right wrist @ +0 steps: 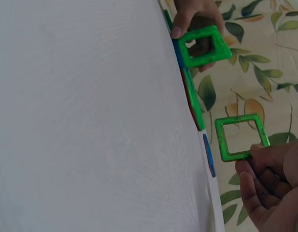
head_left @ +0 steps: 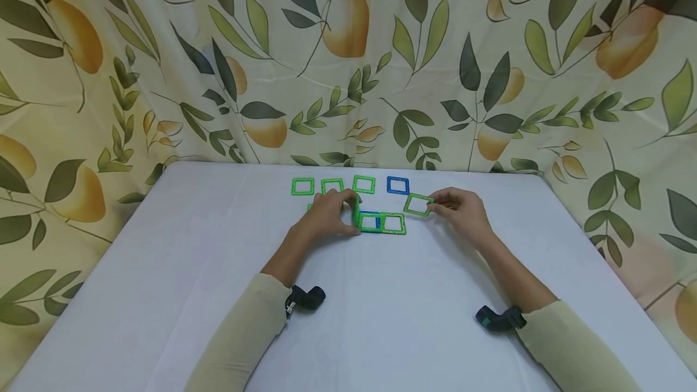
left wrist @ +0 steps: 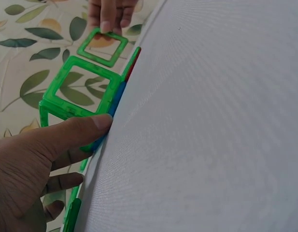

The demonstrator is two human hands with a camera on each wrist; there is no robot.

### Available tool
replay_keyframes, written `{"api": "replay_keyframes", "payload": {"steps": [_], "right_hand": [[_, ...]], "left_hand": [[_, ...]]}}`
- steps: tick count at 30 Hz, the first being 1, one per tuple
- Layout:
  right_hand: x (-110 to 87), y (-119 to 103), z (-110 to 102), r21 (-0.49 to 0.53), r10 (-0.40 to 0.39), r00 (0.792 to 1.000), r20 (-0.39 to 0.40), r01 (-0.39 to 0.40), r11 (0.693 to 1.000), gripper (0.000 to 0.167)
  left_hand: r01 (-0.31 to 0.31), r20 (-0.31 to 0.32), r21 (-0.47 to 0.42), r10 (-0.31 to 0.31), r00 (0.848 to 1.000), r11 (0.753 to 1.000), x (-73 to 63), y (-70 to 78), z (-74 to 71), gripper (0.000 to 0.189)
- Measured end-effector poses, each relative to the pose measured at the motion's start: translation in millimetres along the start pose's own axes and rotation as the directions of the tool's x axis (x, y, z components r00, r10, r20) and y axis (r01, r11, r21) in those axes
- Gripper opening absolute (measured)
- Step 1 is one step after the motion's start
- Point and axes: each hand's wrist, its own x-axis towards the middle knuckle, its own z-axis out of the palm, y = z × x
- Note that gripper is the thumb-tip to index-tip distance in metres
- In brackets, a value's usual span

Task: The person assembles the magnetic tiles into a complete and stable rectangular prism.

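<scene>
In the head view, my left hand (head_left: 325, 215) grips an upright green square magnetic tile (head_left: 356, 210) between thumb and fingers. Another green tile (left wrist: 83, 87) stands joined to it at a corner, over a blue tile (left wrist: 119, 96) lying flat. A flat green tile (head_left: 403, 224) adjoins them on the right. My right hand (head_left: 463, 213) pinches a separate green square tile (right wrist: 241, 137) by one corner, raised off the table and apart from the joined tiles. The left palm and fingers partly hide the tiles behind them.
Along the table's far side lie green square tiles (head_left: 302, 186), (head_left: 363, 184) and a blue square tile (head_left: 398, 185). One more green tile (head_left: 332, 185) is behind my left hand. A leaf-and-fruit patterned curtain (head_left: 348, 77) hangs beyond the white table (head_left: 381, 319).
</scene>
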Motion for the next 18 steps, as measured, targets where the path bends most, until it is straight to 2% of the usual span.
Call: {"api": "replay_keyframes", "payload": {"steps": [18], "right_hand": [[-14.8, -10, 12, 0.083, -0.045, 0.995, 0.083, 0.039, 0.996, 0.018]], "left_hand": [[0.012, 0.01, -0.002, -0.012, 1.0, 1.0, -0.3, 1.6, -0.5, 0.065]]}}
